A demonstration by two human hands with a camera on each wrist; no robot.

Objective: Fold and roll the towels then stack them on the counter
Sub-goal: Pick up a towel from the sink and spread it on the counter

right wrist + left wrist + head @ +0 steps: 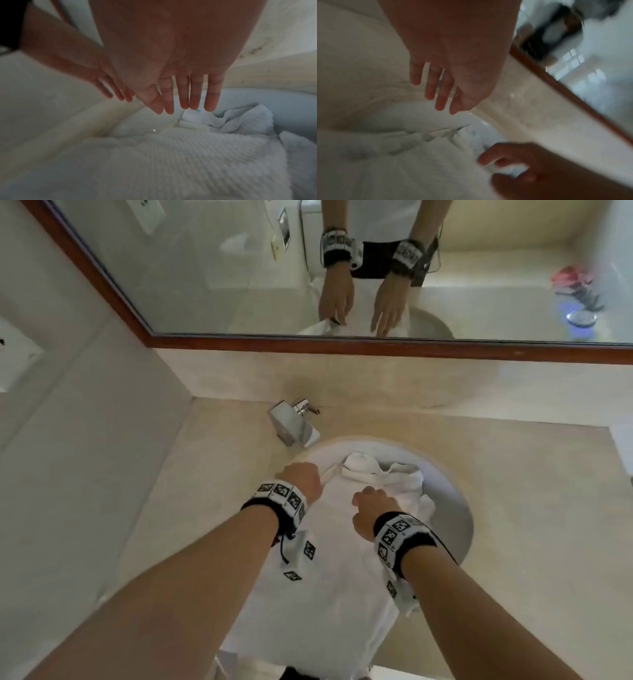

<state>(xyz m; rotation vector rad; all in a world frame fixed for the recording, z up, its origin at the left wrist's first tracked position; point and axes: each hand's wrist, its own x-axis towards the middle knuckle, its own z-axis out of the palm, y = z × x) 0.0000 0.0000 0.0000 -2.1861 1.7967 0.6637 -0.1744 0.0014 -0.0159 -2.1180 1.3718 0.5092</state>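
A white towel [329,559] lies spread flat across the round sink [455,491] and hangs over the counter's front edge. More white towels [387,474] sit crumpled in the basin behind it. My left hand [301,479] rests at the spread towel's far left corner, by the sink rim. In the left wrist view the left hand [436,97] has straight fingers and holds nothing. My right hand [371,510] is over the towel's far edge, beside the crumpled pile. Its fingers [185,105] are straight and point at the crumpled towels [231,119], above the waffle-textured towel [171,155].
A chrome faucet [296,426] stands at the sink's back left. Beige counter [513,508] extends right of the sink, with a narrower strip on the left by the wall. A wood-framed mirror [342,268] runs along the back.
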